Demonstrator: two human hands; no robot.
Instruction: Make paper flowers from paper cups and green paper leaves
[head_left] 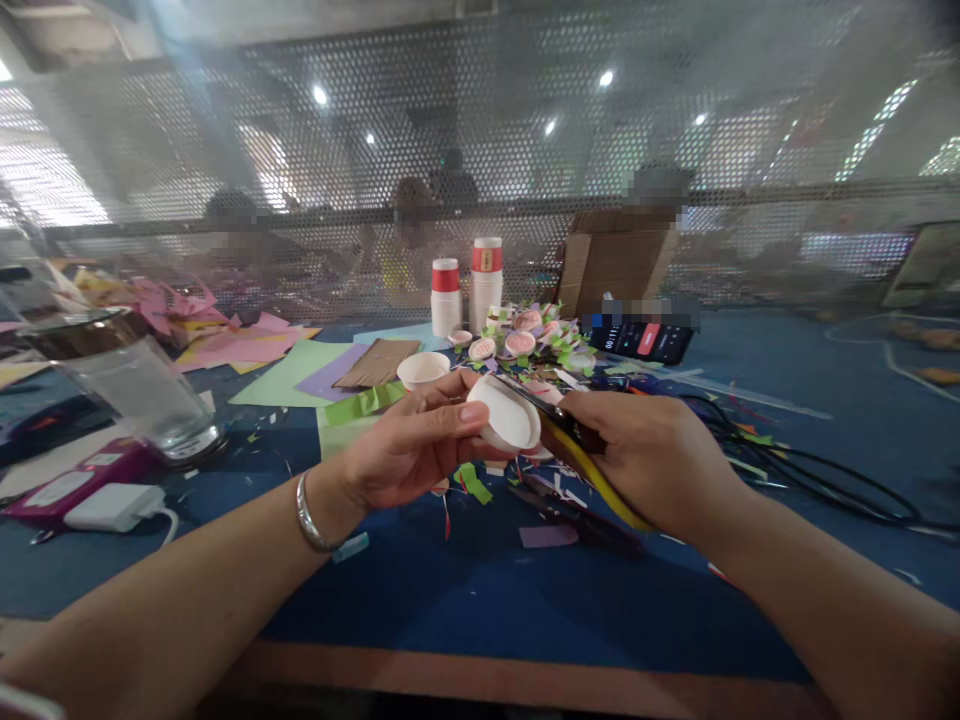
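Note:
My left hand (pixel 420 440), with a silver bangle at the wrist, pinches a white paper cup piece (pixel 510 415) by its left side, its round opening facing me. Closed around dark-bladed scissors (pixel 559 415) is my right hand (pixel 652 460); the blades lie against the upper right rim of the cup piece. A yellow strip (pixel 600 485) runs under my right fingers. Just behind the left fingers sits another short white cup (pixel 423 370). Beyond both hands is a pile of pink, white and green paper pieces (pixel 525 340).
Two paper cup stacks (pixel 446 300) stand behind the pile, near a cardboard box (pixel 615 265) and a phone (pixel 643 340). Coloured paper sheets (pixel 285 375), a glass jar (pixel 150 395) and a purple power strip (pixel 82 480) lie left. Black cables (pixel 810 470) curve at right.

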